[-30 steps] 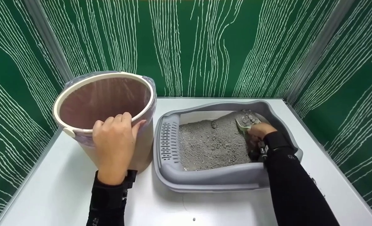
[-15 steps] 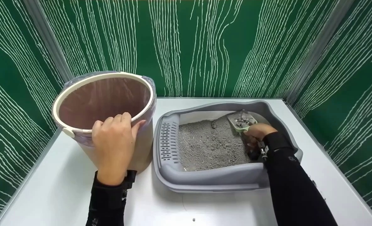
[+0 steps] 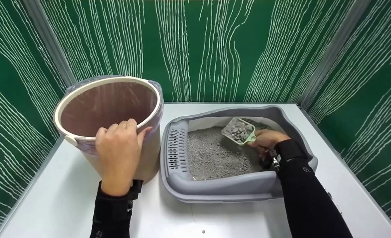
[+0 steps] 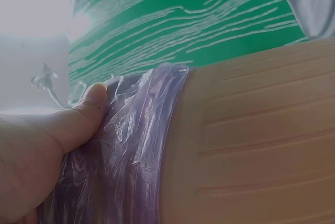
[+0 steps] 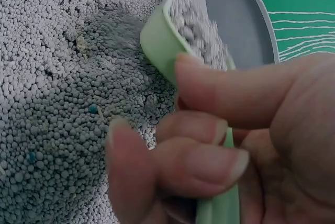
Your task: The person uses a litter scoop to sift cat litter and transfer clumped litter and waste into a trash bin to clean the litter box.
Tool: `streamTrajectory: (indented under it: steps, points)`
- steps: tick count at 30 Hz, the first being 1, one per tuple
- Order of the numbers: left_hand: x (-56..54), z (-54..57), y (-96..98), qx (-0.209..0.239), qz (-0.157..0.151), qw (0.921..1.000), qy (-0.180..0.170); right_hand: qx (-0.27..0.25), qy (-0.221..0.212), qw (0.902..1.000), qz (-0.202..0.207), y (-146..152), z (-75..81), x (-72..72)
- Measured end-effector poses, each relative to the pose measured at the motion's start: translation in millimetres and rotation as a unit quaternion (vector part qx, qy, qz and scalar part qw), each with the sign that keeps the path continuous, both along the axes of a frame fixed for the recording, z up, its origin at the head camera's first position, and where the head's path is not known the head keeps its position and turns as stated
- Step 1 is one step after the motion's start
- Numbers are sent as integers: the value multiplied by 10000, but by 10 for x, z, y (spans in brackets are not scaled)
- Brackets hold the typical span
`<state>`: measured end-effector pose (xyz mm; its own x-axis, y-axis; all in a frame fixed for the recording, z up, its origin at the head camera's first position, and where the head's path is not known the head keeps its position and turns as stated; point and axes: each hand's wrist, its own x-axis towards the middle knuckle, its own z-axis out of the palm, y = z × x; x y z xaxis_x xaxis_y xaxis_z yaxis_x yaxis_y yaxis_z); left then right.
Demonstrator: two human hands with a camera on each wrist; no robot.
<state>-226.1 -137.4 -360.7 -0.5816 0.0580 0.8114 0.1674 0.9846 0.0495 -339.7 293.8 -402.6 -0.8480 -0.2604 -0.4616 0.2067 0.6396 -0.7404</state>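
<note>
- Left hand (image 3: 118,148): clamped over the near rim of the bin (image 3: 147,158), thumb pressing the plastic liner (image 4: 131,135) outside.
- Right hand (image 3: 267,140): fingers curled round the handle of the green scoop (image 5: 159,46). Hands well apart.
- Scoop: over the litter (image 3: 212,155), loaded with grey clumps and granules.
- Litter tray (image 3: 222,188): grey, slotted panel at the bin side; stands just beside the bin.
- White table (image 3: 169,218): supports bin and tray.
- Green panels (image 3: 208,49): white wavy lines, behind the table.

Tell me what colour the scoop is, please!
The scoop is light green; it shows best in the right wrist view.
</note>
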Motion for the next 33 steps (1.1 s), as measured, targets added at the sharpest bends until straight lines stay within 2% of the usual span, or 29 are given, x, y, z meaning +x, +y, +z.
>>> streamTrajectory:
  steps: [8,11,21,33]
  points:
    - [1,5,1,8,0,10000,-5,158,140,9994,269,6,-3,-21]
    - [4,5,2,-16,10,10000,-8,48,84,9995,312,-1,12,-34]
    - [12,6,-12,-59,61,10000,-10,-959,-140,9953,10,-26,32,-94]
    - [18,8,-6,-119,67,9999,-13,-775,-44,9968,-167,-25,5,-88]
